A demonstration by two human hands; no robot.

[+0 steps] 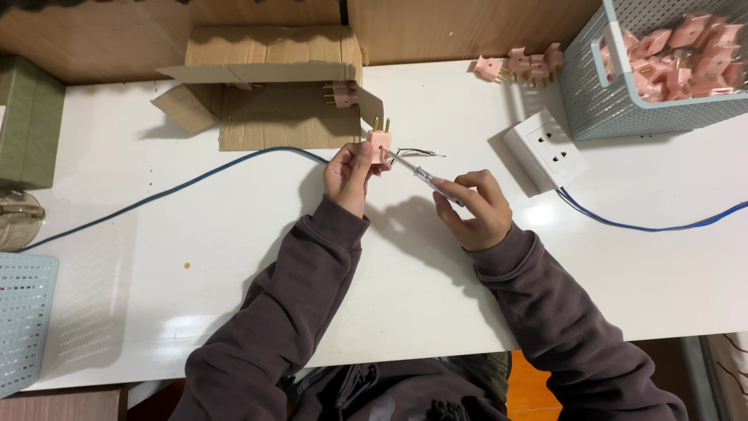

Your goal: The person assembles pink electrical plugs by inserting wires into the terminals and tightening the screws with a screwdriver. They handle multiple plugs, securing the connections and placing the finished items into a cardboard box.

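Head view: left hand (349, 173) fingers pinched the pink plug (379, 143), prongs up, clear of the worktop (234, 234), presenting its side. Right hand (475, 210) fingers gripped the screwdriver (413, 169), tip touching the plug.

baskets 2 (623, 109) (23, 312) | wall sockets 1 (545, 148) | cardboard boxes 1 (265, 93) | screwdrivers 1 (417, 170)

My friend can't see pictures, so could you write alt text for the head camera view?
Over a white table, the left hand holds a pink plug while the right hand puts a screwdriver to it. A blue cable, a cardboard box, a white socket and a basket of pink plugs lie around.
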